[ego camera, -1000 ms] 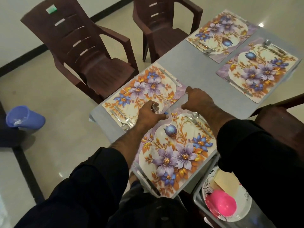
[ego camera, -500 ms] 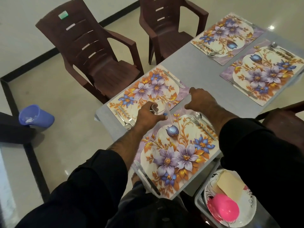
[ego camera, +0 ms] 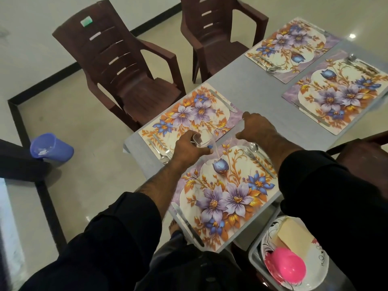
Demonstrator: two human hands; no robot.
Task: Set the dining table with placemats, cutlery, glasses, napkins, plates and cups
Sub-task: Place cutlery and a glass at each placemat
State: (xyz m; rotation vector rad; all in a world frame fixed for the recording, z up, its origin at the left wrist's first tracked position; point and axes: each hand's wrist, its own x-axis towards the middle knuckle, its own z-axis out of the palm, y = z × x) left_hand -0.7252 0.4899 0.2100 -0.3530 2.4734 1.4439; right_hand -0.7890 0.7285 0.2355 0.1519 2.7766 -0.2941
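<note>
Glass: gripped by left hand, at near placemat far edge.
Right hand: fingers curled on clear container, betw. mats.

Two black sleeves, loose and matte, pushed up past the wrists to leave hairy forearms bare. Left sleeve bunched in soft folds at the cuff; right sleeve broader, smooth, plain. No watch, ring or marking visible on left hand or right hand.

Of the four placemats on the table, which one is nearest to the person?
The placemat at the table's near edge, directly below both hands. Its knife lies at the near end; the other three lie farther away.
</note>
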